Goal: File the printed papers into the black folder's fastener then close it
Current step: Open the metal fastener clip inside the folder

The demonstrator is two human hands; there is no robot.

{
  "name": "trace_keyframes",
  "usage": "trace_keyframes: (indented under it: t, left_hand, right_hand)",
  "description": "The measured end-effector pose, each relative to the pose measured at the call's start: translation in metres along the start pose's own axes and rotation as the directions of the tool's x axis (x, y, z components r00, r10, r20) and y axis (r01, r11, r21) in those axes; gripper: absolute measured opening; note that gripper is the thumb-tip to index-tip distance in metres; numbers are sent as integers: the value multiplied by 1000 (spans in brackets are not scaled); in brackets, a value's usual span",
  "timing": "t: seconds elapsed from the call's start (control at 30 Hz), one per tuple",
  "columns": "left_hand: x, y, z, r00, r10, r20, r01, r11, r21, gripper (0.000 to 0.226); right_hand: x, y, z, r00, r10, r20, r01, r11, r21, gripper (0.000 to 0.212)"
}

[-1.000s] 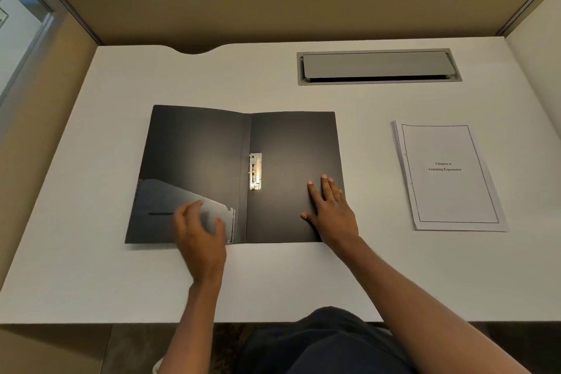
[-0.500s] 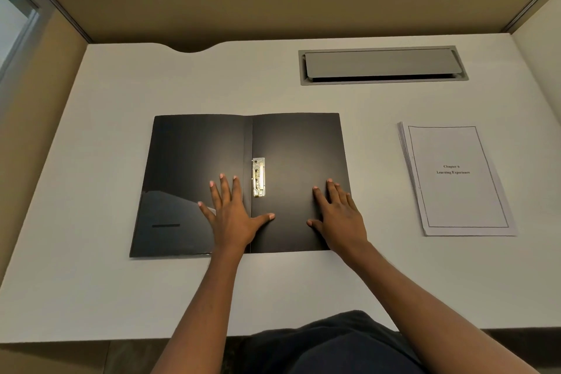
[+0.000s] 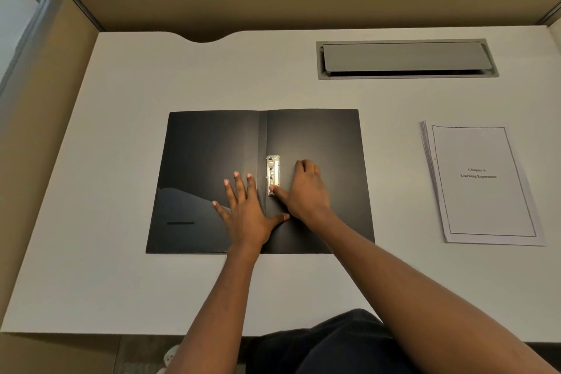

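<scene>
open black folder (image 3: 318, 136), hands flat, papers (image 3: 482, 185) aside

Bare forearms, no sleeves; dark trousers (image 3: 334, 343)

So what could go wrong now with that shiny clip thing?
The right hand has its thumb on the near end of the metal fastener, so a springy clip might snap back and pinch it. The left hand holds down only the near part of the black folder, so it could slide. The printed papers lie loosely stacked and may fan out when lifted.
</scene>
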State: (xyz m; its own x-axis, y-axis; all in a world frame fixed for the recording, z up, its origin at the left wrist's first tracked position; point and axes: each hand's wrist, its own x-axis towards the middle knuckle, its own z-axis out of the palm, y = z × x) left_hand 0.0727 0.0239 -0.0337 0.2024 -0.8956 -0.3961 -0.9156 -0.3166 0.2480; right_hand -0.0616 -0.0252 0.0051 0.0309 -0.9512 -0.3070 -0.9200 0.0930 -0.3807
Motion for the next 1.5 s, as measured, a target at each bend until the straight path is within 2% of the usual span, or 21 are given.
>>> trace_keyframes:
  t: [0.13,0.23,0.7,0.93,1.03,1.13,1.2,1.5]
  left_hand:
    - [3,0,2,1000,-17,0,17,1000,-5,134]
    - [5,-1,3,1000,-23,-8,23,1000,-21,133]
    - [5,-4,7,999,-25,-31,25,1000,2,130]
    - [3,-3,4,1000,-13,-18,12,999,-30,137]
    - [3,-2,3,1000,-16,-17,15,999,-29,137]
    - [3,-1,2,1000,-21,-12,21,1000,-13,137]
    - [2,-2,2,1000,-18,-14,18,1000,-9,137]
    - [3,-2,4,1000,-19,-18,19,1000,12,136]
  right_hand:
    - [1,-7,11,999,35,-22,-37,990,-135,94]
    - [2,-11,16,997,48,-53,-57,982,-180,95]
    - [8,-24,17,993,99,-64,-109,977,-185,86]
    - [6,-16,0,997,68,-23,-68,998,3,81]
    - [5,-19,-4,998,-40,-50,49,979,197,55]
    - [9,-25,-6,994,-101,-41,109,901,421,22]
    - [15,-29,-8,992,-105,-65,123,859,497,14]
    - [62,-35,-20,991,-110,-78,133,877,461,19]
